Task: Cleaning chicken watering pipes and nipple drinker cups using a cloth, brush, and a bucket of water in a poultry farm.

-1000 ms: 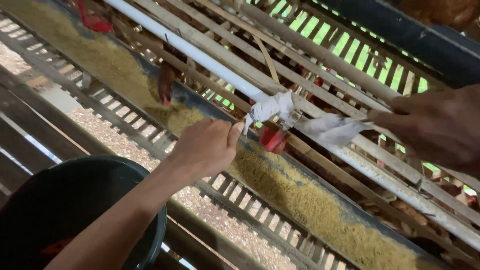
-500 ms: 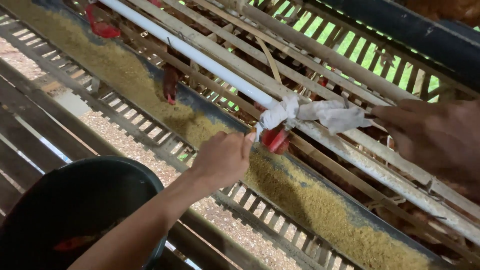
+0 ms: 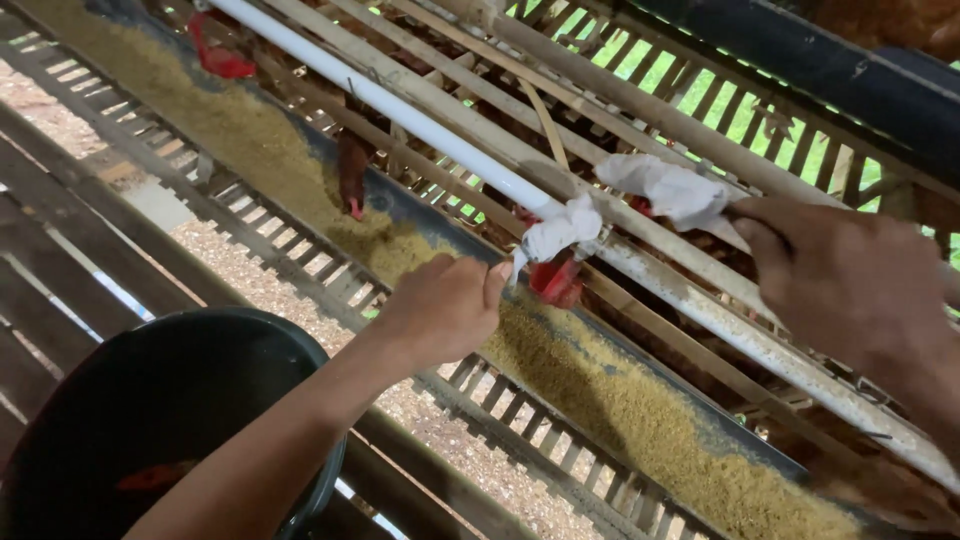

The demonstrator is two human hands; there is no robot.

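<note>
The white pipe (image 3: 420, 125) looks like smooth plastic with a slight sheen, grimier and duller further along. The rag (image 3: 665, 190) wound on it is crumpled, matt white cloth. Cage slats (image 3: 560, 70) are rough, weathered wood. The feed (image 3: 620, 400) is dry, yellow and grainy; the black bucket (image 3: 170, 390) is smooth, faintly glossy plastic.

I count two hands of mine, the left hand (image 3: 445, 305) at six o'clock of the one white cloth strip (image 3: 640, 200), the right hand (image 3: 850, 285) at three o'clock. One white pipe (image 3: 400, 110), one feed trough (image 3: 600, 390), one black bucket (image 3: 150, 400), two chicken heads (image 3: 352, 180) showing.
</note>
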